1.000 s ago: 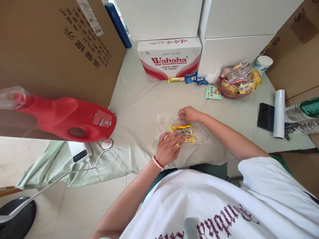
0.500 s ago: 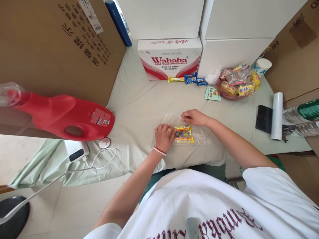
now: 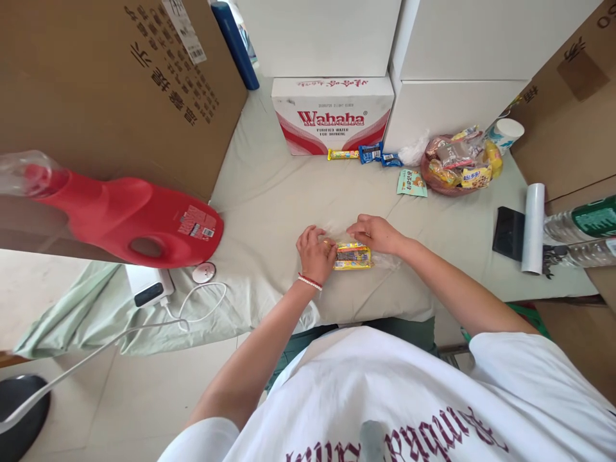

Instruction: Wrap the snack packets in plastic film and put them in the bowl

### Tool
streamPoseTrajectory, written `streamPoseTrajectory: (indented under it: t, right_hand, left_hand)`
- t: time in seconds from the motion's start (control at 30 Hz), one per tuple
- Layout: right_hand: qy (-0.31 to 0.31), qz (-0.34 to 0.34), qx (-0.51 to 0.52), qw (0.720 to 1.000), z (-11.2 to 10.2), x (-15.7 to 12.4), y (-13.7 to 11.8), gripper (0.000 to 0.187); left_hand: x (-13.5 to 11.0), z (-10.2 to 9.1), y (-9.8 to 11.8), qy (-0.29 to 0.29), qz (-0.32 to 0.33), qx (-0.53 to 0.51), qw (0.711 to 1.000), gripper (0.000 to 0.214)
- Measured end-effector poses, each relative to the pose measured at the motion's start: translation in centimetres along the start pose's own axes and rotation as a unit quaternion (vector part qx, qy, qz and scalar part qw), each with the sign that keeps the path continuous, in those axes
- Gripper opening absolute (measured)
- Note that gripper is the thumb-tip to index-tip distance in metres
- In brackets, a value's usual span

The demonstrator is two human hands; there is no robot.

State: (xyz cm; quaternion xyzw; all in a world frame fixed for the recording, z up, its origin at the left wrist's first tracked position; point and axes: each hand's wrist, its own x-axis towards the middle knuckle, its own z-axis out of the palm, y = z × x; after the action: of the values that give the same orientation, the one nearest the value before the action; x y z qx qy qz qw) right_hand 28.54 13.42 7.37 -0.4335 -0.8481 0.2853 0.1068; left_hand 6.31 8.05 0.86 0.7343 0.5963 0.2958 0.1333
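Note:
A clear plastic bag (image 3: 385,260) lies on the pale green cloth in front of me, with yellow snack packets (image 3: 353,255) inside it. My left hand (image 3: 315,253) grips the bag's left end, fingers curled round the plastic. My right hand (image 3: 374,232) pinches the bag's upper edge just above the packets. Both hands touch the bag and lie close together.
A red detergent jug (image 3: 139,221) lies at the left above a power bank (image 3: 147,292) with a white cable. A Wahaha box (image 3: 332,115), loose snacks (image 3: 370,154), a red bowl (image 3: 428,179) of snacks, a paper cup (image 3: 505,131), a black phone (image 3: 507,232) and a white roll (image 3: 533,228) stand further back and right.
My left hand moved from on top of the packets to the bag's left end and closed on it. My right hand came down closer to the packets. The bag now looks more bunched.

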Motion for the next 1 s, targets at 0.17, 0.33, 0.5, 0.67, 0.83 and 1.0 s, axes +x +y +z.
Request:
streamPoseTrajectory:
  t: [0.17,0.33,0.5,0.67,0.83,1.0]
  right_hand:
    - [-0.091,-0.048,-0.091,0.991,2.8,-3.1,-2.1,0.037]
    - [-0.124,-0.040,-0.121,0.984,5.8,-5.4,-2.9,0.044]
    - [-0.119,0.009,-0.094,0.988,6.0,-5.5,-3.1,0.045]
    - [-0.115,0.025,-0.060,0.991,5.9,-5.1,-3.0,0.049]
    - [-0.100,0.017,-0.057,0.993,6.1,-5.2,-3.0,0.048]
    - [-0.094,0.019,-0.040,0.995,6.0,-5.4,-2.9,0.049]
  left_hand:
    - [0.5,1.7,-0.8,0.052,-0.123,-0.087,0.987,0.058]
    - [1.1,0.0,-2.8,-0.128,-0.038,-0.221,0.966,0.043]
    - [0.7,-3.8,-6.0,-0.165,0.003,-0.259,0.952,0.017]
    - [-0.3,-5.0,-7.6,-0.097,-0.059,-0.216,0.970,0.030]
    - [-0.6,-3.3,-5.8,-0.025,-0.115,-0.127,0.985,0.033]
    - [-1.1,-4.0,-4.0,-0.082,-0.125,-0.069,0.986,0.012]
